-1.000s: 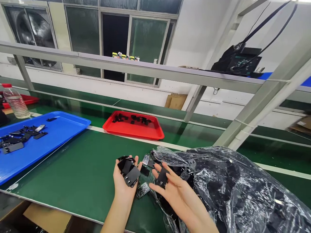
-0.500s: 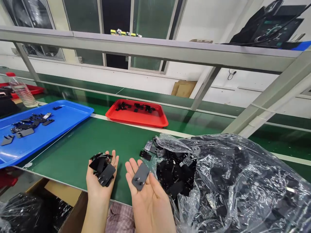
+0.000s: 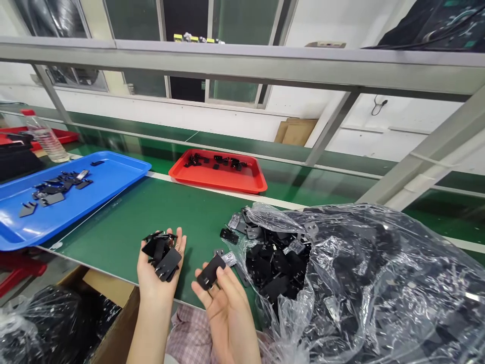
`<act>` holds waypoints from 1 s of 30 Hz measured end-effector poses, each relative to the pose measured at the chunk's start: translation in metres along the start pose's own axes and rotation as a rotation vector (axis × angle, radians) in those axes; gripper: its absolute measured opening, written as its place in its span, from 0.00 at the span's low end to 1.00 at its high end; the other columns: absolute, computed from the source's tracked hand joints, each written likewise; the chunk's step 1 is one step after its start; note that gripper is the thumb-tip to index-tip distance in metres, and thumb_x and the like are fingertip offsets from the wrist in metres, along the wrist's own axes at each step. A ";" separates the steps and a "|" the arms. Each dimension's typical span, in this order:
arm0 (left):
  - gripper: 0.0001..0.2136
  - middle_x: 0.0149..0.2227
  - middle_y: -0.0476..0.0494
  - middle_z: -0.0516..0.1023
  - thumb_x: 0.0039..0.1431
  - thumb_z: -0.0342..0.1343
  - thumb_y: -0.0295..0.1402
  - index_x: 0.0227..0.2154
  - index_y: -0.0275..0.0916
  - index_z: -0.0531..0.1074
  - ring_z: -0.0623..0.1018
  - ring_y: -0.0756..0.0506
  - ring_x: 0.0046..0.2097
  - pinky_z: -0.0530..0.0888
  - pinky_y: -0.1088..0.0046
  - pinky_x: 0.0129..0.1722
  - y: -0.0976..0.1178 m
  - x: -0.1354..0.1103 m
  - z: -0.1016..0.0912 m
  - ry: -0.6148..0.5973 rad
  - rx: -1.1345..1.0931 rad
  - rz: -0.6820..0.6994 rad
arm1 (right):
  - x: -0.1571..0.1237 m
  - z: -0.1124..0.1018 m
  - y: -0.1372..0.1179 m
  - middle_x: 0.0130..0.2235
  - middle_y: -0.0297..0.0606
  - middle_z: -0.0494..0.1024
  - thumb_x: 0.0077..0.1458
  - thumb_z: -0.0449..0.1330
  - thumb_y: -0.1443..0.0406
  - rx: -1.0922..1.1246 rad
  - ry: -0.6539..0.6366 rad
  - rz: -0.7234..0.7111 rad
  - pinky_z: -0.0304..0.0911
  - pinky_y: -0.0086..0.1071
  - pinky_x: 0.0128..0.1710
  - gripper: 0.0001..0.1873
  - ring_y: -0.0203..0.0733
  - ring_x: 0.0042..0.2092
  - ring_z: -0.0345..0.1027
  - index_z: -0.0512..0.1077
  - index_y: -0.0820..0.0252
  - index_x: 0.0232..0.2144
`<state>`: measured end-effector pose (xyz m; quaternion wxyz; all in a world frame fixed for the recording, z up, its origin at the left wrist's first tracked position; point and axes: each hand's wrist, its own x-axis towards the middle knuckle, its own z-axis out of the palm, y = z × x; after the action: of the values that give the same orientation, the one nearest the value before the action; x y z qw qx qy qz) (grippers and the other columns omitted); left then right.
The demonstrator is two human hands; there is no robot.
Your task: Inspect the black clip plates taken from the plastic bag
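Observation:
My left hand (image 3: 159, 270) is palm up with its fingers curled around a pile of small black plastic plug plates (image 3: 168, 263), some with metal pins showing. Just right of it, my right hand (image 3: 229, 298) pinches a single black plug plate (image 3: 211, 271) between thumb and fingers, its short prongs pointing down toward me. Beyond the right hand, more black plates (image 3: 278, 263) spill from the mouth of a large clear plastic bag (image 3: 379, 283). A few loose pieces (image 3: 229, 235) lie on the green table by the bag's opening.
On the left, a blue tray (image 3: 113, 172) holds a cluster of black pieces. A red tray (image 3: 217, 177) with small black parts stands at the back. Far left are a water bottle (image 3: 49, 141) and another red tray. A cardboard box (image 3: 121, 323) with bagged parts sits below the table edge.
The plate in my right hand lay on the outstretched fingers; now thumb and fingers pinch it, tilted. My left hand still carries its pile. The view has shifted slightly.

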<state>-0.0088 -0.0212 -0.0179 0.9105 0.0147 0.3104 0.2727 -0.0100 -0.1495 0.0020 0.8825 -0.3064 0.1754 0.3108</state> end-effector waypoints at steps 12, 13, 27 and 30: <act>0.14 0.43 0.50 0.71 0.53 0.41 0.41 0.33 0.40 0.68 0.69 0.44 0.53 0.73 0.68 0.46 0.008 0.007 -0.001 0.026 -0.014 0.038 | 0.019 -0.015 0.008 0.34 0.40 0.69 0.40 0.66 0.64 -0.092 0.094 -0.109 0.66 0.26 0.31 0.19 0.35 0.34 0.66 0.67 0.71 0.33; 0.14 0.42 0.50 0.71 0.53 0.41 0.41 0.33 0.40 0.69 0.69 0.44 0.52 0.73 0.68 0.46 0.008 0.007 -0.001 0.028 -0.015 0.038 | 0.018 -0.014 0.008 0.35 0.42 0.70 0.40 0.66 0.65 -0.069 0.082 -0.102 0.68 0.29 0.35 0.20 0.39 0.36 0.67 0.66 0.73 0.35; 0.14 0.42 0.50 0.71 0.53 0.41 0.40 0.30 0.40 0.70 0.69 0.44 0.52 0.73 0.67 0.45 0.009 0.004 0.001 0.052 -0.012 0.057 | -0.009 0.004 -0.008 0.50 0.55 0.63 0.38 0.65 0.76 0.270 -0.006 -0.042 0.68 0.32 0.46 0.47 0.54 0.51 0.59 0.44 0.67 0.56; 0.14 0.42 0.50 0.71 0.53 0.42 0.41 0.29 0.40 0.70 0.69 0.44 0.52 0.74 0.68 0.43 0.009 0.003 0.000 0.057 -0.006 0.057 | -0.017 0.008 -0.013 0.50 0.52 0.64 0.35 0.66 0.75 0.247 0.002 -0.044 0.70 0.29 0.43 0.43 0.52 0.50 0.60 0.51 0.68 0.53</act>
<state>-0.0112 -0.0118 -0.0181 0.8932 0.0132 0.3348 0.2999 -0.0131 -0.1601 0.0225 0.9200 -0.1995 0.2063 0.2670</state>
